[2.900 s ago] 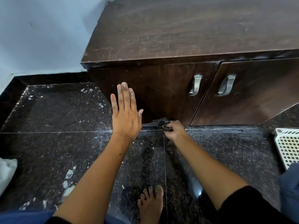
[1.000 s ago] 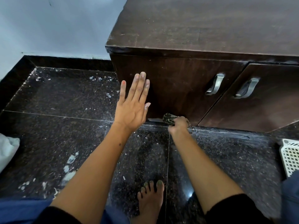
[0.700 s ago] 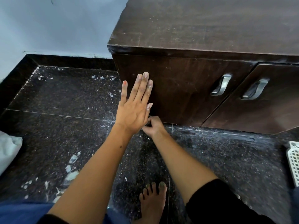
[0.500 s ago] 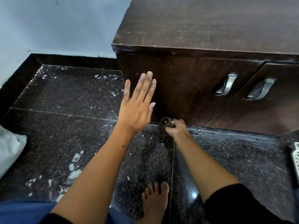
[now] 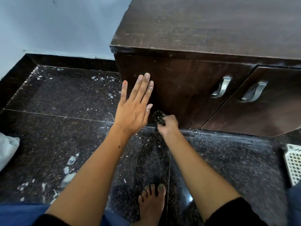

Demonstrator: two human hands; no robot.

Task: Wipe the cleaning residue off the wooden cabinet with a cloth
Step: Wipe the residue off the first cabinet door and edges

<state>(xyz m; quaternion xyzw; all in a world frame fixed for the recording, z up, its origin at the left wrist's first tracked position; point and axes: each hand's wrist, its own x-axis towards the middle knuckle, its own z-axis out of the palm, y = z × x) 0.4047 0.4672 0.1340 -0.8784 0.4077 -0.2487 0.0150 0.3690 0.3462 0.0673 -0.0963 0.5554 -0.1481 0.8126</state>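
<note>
Both my forearms reach forward from the bottom of the view, bare below black sleeves pushed up near the elbows. Between them my bare foot [image 5: 152, 203] stands on the dark speckled stone floor [image 5: 65, 128], which is scattered with white flecks and smears. My right hand [image 5: 167, 125] is low down, knuckles up, fingers curled tight around a small crumpled dark cloth [image 5: 158, 117] and pressing it against the bottom edge of the dark brown wooden cabinet [image 5: 187, 88], just where the left door meets the floor. Most of the cloth is bunched inside my grip, so only its upper wad shows. My left hand [image 5: 134, 108] is flat and released, fingers straight and close together, palm laid against the cabinet's left door near its corner; pale dust clings to the fingertips. Whether the whole palm touches the wood I cannot tell.

Further along the front are two curved metal handles [image 5: 221, 88], one on each door. At the right edge a white plastic lattice basket [image 5: 294, 163] is cut off, and at the left edge a white bundle of fabric [image 5: 7, 149] is only partly in view. The cabinet's scuffed top runs out of frame.
</note>
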